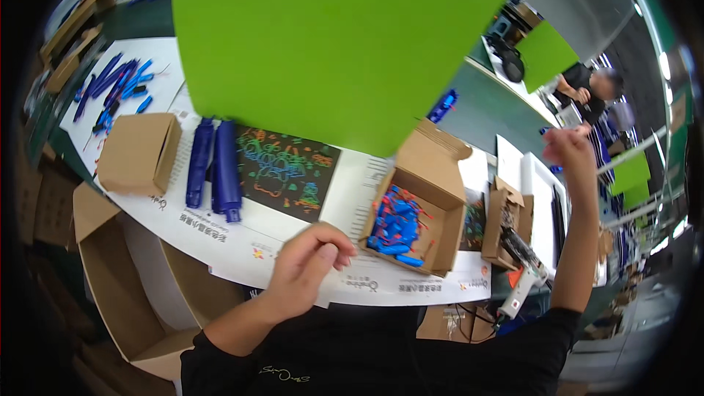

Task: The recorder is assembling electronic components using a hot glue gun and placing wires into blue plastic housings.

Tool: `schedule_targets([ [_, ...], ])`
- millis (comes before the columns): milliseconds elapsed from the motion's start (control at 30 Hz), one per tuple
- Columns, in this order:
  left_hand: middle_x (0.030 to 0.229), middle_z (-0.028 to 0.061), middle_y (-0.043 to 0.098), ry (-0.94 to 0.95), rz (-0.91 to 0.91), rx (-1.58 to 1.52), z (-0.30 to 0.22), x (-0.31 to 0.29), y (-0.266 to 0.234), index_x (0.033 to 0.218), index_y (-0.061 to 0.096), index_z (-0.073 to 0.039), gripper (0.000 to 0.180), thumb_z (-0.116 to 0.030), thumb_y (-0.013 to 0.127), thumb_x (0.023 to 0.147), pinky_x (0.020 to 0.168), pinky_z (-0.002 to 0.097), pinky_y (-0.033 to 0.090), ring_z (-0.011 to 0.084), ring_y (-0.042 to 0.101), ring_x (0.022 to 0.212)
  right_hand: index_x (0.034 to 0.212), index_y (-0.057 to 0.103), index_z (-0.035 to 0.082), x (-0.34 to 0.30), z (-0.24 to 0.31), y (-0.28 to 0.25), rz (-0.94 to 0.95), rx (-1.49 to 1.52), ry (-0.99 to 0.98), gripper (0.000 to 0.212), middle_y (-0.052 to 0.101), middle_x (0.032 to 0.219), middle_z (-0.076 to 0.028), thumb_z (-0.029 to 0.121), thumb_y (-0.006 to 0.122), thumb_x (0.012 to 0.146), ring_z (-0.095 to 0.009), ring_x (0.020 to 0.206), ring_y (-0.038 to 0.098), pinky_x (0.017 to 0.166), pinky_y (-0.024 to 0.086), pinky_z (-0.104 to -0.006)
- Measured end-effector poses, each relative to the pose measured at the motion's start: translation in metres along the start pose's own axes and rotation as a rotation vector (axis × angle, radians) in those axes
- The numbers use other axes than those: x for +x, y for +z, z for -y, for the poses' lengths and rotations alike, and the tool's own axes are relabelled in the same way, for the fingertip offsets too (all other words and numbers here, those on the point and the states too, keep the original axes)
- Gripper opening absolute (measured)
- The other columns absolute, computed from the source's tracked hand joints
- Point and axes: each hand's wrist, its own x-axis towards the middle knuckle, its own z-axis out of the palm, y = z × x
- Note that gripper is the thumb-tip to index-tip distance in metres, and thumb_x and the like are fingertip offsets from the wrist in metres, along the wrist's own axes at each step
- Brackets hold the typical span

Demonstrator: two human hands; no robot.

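**Curled loosely at left, raised at right**

Holds the bare left hand (312, 257) half closed, with the thumb laid near the bent fingers, just left of the open brown cardboard box (444, 238). Cannot make out anything pinched inside, nor rule it out. Holds the bare right hand (570, 152) high at the far right, blurred, with fingers bent inward; cannot tell how tightly closed, or around what. See, heaped in the box, small blue cylinders with red ends (396, 220).

Note dark characters, a looping logo and small orange marks along the near edge of the white printed paper (220, 249), beneath the box. Note too pale script across the black short-sleeved shirt (352, 352). Beyond the left hand, see the black sheet with bright multicoloured line drawings (286, 176) and, left of that, two long dark-blue tubes (227, 172). Left of the right forearm, see a white-handled tool with an orange part (517, 295).
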Motion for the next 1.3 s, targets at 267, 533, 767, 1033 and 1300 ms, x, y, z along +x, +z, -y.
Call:
schedule_targets([
  [267,0.105,0.0227,0.058,-0.036,0.737,0.393,-0.009,0.023,0.114,0.122,0.046,0.000,0.046,-0.024,0.059,0.085,0.084,0.0369,0.046,0.0310,0.058,0.099,0.120,0.051,0.008,-0.200,0.024,0.069,1.017,0.048,-0.181,0.035,0.063,0.083,-0.018,0.012,0.055,0.086,-0.031,0.074,0.063,0.066,0.050,-0.0377],
  [533,0.064,0.0126,0.059,0.110,0.816,0.889,-0.025,-0.028,0.125,0.082,0.049,-0.005,0.018,-0.022,0.053,0.087,0.046,0.0399,0.048,0.0301,0.062,0.057,0.113,0.056,0.009,-0.216,0.018,0.033,1.230,-0.115,-0.449,0.029,0.062,0.079,-0.013,0.019,0.058,0.085,-0.032,0.066,0.061,0.060,0.050,-0.0386],
  [767,0.060,0.0143,0.058,-0.014,0.945,0.918,-0.064,-0.040,0.093,0.098,0.053,-0.005,0.020,-0.023,0.047,0.090,0.045,0.0425,0.048,0.0334,0.061,0.055,0.097,0.060,0.002,-0.257,-0.025,-0.042,0.767,0.158,-0.477,0.027,0.061,0.077,-0.014,0.023,0.065,0.081,-0.025,0.067,0.061,0.061,0.050,-0.0324],
  [1033,0.071,0.0151,0.064,-0.303,-0.350,1.552,-0.084,0.028,-0.089,0.084,0.065,-0.001,0.043,-0.039,0.046,0.091,0.064,0.0369,0.049,0.0258,0.064,0.069,0.088,0.058,0.003,-0.301,-0.198,-0.202,-0.433,-0.512,0.363,0.034,0.054,0.061,-0.003,0.036,0.049,0.092,-0.007,0.043,0.044,0.037,0.032,-0.0204],
  [1300,0.086,0.0210,0.064,-0.459,-0.378,1.939,-0.031,0.103,-0.117,0.112,0.046,0.000,0.052,-0.029,0.065,0.073,0.072,0.0451,0.050,0.0367,0.063,0.082,0.061,0.051,0.004,-0.215,-0.186,-0.081,-0.253,-0.215,0.542,0.048,0.050,0.053,-0.002,0.044,0.056,0.087,-0.009,0.037,0.047,0.034,0.037,-0.0221],
])
